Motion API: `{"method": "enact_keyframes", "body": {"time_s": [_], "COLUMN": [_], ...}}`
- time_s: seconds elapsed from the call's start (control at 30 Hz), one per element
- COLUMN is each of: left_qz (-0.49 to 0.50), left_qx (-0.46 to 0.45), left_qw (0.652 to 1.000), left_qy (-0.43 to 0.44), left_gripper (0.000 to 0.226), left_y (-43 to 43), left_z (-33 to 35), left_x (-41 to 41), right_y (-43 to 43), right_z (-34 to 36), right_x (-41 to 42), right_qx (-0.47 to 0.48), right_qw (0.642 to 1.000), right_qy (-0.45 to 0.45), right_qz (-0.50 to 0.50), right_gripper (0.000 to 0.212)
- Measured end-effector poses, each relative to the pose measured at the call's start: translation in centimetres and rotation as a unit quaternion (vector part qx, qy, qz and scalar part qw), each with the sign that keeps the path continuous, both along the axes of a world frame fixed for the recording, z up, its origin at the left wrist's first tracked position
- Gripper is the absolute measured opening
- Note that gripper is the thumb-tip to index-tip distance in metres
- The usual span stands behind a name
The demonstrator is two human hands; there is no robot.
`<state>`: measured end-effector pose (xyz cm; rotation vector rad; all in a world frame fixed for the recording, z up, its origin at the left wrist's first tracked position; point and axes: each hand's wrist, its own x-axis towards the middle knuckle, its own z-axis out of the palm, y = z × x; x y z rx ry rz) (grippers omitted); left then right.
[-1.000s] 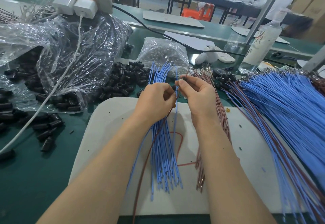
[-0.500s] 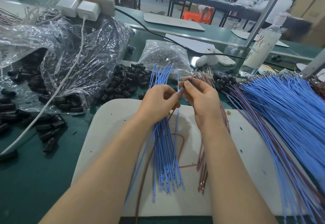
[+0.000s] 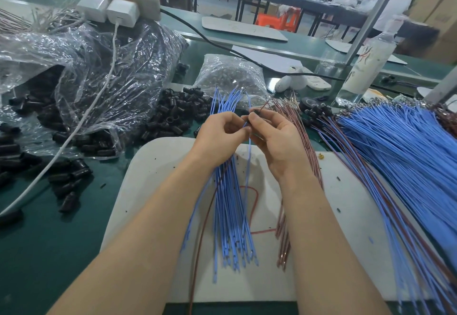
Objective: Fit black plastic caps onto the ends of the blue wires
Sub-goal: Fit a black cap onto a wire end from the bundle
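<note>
At a green bench [image 3: 74,228], my left hand [image 3: 222,136] was curled round a bundle of blue wires [image 3: 230,203], which fanned out above the fist and trailed down over the white mat [image 3: 153,166]. Its thumb and forefinger pinched the top of a single blue wire [image 3: 249,166] drawn clear of the rest. My right hand [image 3: 277,141], meeting the left at the fingertips, was clamped on a small dark piece that I took for a black cap [image 3: 255,114], held right at that wire's end. The fingers hid the join, so I could not tell whether the end had entered the cap.

The step, as I judged it, was the seating of one cap. To do it well, the left pinch had to sit close behind the wire's tip so that the thin strand could not buckle. The cap's bore had to line up straight with the wire, and the push had to be short and even until the cap stopped. The bundle needed a firm enough hold to keep its neighbours out of the way. One brown strand [image 3: 201,235] ran alongside it and could be picked by mistake. More loose caps [image 3: 178,114] lay heaped just beyond the mat, near the left hand, ready for the next wire.
</note>
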<state>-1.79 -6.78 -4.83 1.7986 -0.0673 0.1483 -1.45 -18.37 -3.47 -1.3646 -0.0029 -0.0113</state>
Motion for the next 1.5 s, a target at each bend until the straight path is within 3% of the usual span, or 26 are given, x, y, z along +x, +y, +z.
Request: {"method": "enact_keyframes", "body": {"time_s": [0.6,1.13,1.3,1.4,1.5], "left_qz": [-0.016,-0.019,0.001,0.014,0.031], "left_qx": [0.099,0.187,0.213,0.150,0.086], "left_qw": [0.995,0.982,0.975,0.981,0.982], "left_qy": [0.010,-0.013,-0.059,-0.121,-0.167], "left_gripper": [0.009,0.010,0.008,0.018,0.019], "left_y": [0.22,0.52,0.42,0.15,0.04], "left_z": [-0.01,0.35,0.07,0.37,0.80], "left_x": [-0.07,-0.45,-0.44,-0.61,-0.61], "right_y": [-0.87,-0.92,-0.88,-0.55,-0.08], "right_z": [0.62,-0.01,-0.03,0.06,0.08], "right_x": [0.46,0.72,0.34,0.03,-0.12], "right_qx": [0.125,0.089,-0.017,-0.150,-0.218], "right_qw": [0.989,0.987,0.986,0.971,0.957], "right_qy": [-0.019,-0.039,-0.093,-0.148,-0.178], "right_qz": [-0.075,-0.126,-0.138,-0.117,-0.066], "right_gripper": [0.012,0.011,0.012,0.015,0.018]}}
